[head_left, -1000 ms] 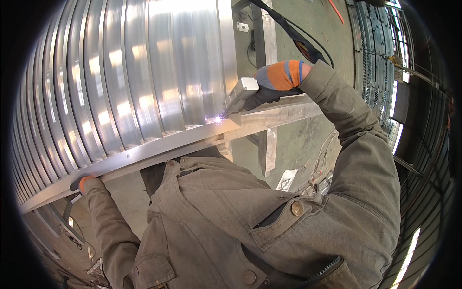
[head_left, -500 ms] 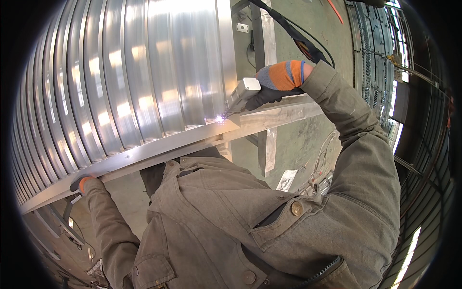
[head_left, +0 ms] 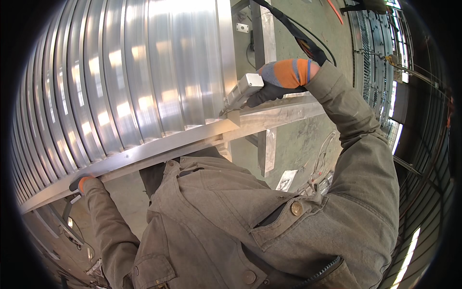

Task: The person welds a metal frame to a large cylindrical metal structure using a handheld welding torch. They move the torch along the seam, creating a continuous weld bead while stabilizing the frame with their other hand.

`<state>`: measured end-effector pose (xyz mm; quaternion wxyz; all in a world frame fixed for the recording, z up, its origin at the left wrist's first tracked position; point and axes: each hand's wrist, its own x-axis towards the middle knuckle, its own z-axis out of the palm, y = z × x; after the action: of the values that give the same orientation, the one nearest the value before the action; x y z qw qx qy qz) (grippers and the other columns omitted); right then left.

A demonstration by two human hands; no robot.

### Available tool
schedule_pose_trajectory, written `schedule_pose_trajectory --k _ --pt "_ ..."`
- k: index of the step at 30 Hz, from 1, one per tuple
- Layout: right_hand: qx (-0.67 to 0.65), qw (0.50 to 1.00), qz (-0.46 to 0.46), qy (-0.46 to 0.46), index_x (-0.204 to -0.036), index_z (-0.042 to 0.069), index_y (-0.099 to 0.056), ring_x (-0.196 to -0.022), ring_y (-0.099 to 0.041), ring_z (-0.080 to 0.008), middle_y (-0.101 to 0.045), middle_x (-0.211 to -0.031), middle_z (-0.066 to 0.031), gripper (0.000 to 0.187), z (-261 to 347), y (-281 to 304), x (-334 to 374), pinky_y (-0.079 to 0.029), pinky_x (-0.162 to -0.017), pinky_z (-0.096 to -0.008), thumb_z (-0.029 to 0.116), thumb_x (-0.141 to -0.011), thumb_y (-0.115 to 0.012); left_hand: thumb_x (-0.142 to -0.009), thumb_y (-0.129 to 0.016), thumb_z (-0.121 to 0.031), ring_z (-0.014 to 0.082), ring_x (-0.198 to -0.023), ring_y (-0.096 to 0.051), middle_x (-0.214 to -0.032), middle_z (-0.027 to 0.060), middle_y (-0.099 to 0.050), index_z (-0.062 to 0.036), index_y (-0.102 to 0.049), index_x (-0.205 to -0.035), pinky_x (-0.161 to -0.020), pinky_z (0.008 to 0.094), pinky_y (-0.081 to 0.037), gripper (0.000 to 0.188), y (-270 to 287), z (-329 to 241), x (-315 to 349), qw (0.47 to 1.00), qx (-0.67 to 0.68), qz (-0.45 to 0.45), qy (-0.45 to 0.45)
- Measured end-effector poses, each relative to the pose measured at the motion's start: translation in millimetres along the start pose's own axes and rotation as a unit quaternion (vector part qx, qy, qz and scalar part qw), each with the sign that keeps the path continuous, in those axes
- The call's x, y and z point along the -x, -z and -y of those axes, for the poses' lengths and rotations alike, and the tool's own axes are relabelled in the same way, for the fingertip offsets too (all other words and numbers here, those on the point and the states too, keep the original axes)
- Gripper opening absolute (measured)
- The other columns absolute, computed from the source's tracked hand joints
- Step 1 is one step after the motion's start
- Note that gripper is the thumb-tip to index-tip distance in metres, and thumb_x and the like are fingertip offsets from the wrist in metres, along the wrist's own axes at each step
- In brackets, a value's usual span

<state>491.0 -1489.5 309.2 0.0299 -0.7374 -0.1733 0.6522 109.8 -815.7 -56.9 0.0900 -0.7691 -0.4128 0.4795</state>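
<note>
My right hand [head_left: 283,80], in an orange, grey and black glove, is closed around a boxy silver-white handheld welding gun [head_left: 245,89]. The gun's narrow tip meets the corner where a ribbed shiny metal panel [head_left: 159,72] joins a flat metal frame rail [head_left: 144,151]. No spark shows at the tip. Far to the left, my left hand [head_left: 83,184], gloved in black and orange, lies against the front of the same rail. Its fingers are mostly hidden, so their grip does not show.
Metal beams [head_left: 284,114] extend right from the panel's corner. A dark sleeved cable [head_left: 293,32] runs up from my right wrist. Beyond stands a stack of long metal parts [head_left: 368,62]. On the green floor lie a light flat plate [head_left: 287,180] and an orange-red strip [head_left: 334,10].
The bright violet-white spark at the gun's tip has gone out. My right hand and the gun have shifted slightly up and right. My left hand stays where it was.
</note>
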Motion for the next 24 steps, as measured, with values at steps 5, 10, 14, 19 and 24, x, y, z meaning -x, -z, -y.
schedule_pose_trajectory --k 5,10,14,19,24 --pt "0.011 1.000 -0.001 0.024 -0.120 0.014 -0.084 -0.059 -0.062 -0.0150 -0.070 -0.073 -0.0021 0.054 4 -3 -10 -0.051 -0.056 -0.0352 0.064 -0.101 -0.078 -0.106 -0.041 -0.078 0.0350 -0.159 -0.048 -0.174 0.0132 -0.051 -0.0131 -0.046 -0.171 -0.128 0.0525 -0.039 0.092 0 0 2 1.000 0.002 -0.001 0.001" --pt "0.039 0.999 0.005 0.010 -0.118 0.014 -0.084 -0.058 -0.061 -0.0151 -0.069 -0.071 -0.0022 0.055 6 -11 -27 -0.050 -0.056 -0.0347 0.066 -0.101 -0.077 -0.106 -0.041 -0.078 0.0350 -0.160 -0.048 -0.174 0.0132 -0.051 -0.0131 -0.045 -0.171 -0.128 0.0526 -0.039 0.092 -1 1 2 1.000 0.002 -0.002 0.002" --pt "0.007 0.999 0.007 0.032 -0.119 0.014 -0.083 -0.059 -0.062 -0.0157 -0.071 -0.074 -0.0027 0.055 1 -14 -32 -0.051 -0.057 -0.0349 0.066 -0.101 -0.077 -0.106 -0.041 -0.079 0.0350 -0.160 -0.048 -0.174 0.0132 -0.051 -0.0131 -0.045 -0.171 -0.128 0.0526 -0.039 0.093 0 1 3 1.000 0.003 -0.003 0.000" --pt "0.009 0.999 0.019 0.049 -0.124 0.015 -0.082 -0.062 -0.064 -0.0162 -0.074 -0.080 -0.0035 0.056 -2 -17 -39 -0.053 -0.059 -0.0348 0.066 -0.102 -0.076 -0.106 -0.041 -0.079 0.0350 -0.160 -0.048 -0.174 0.0131 -0.051 -0.0131 -0.045 -0.171 -0.128 0.0526 -0.038 0.093 1 0 3 1.000 0.005 -0.004 0.000" --pt "0.019 0.999 0.035 0.020 -0.114 0.007 -0.079 -0.071 -0.063 -0.0213 -0.070 -0.085 -0.0062 0.068 -1 -16 -43 -0.052 -0.065 -0.0380 0.073 -0.096 -0.077 -0.106 -0.041 -0.079 0.0351 -0.160 -0.048 -0.174 0.0131 -0.051 -0.0130 -0.044 -0.172 -0.128 0.0526 -0.038 0.094 0 -1 2 1.000 0.006 -0.006 0.000"
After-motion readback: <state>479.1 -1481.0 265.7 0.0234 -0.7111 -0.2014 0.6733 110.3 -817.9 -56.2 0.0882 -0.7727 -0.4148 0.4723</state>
